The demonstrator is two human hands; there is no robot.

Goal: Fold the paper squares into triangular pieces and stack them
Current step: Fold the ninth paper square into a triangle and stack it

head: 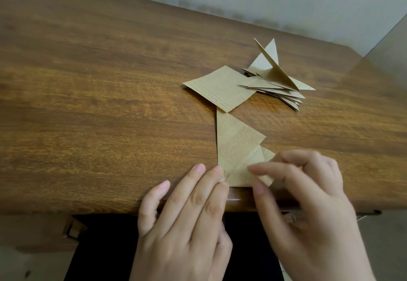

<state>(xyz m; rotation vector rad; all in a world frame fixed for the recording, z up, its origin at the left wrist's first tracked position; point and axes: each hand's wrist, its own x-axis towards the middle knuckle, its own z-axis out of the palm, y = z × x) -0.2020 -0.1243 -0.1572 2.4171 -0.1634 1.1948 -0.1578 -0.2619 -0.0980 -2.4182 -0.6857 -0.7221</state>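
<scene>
A tan printed paper piece [236, 146], partly folded, lies near the table's front edge. My left hand [187, 217] rests flat with straight fingers, its fingertips pressing the paper's lower left corner. My right hand [308, 197] has curled fingers that pinch a folded flap at the paper's lower right. Farther back lies one flat unfolded paper square [217, 88]. Right of it is a stack of folded triangles [279, 87], with the top one standing half open.
The wooden table [110, 104] spreads wide to the left. Its front edge runs just under my hands. A pale wall stands behind the table and a dark gap lies below the edge.
</scene>
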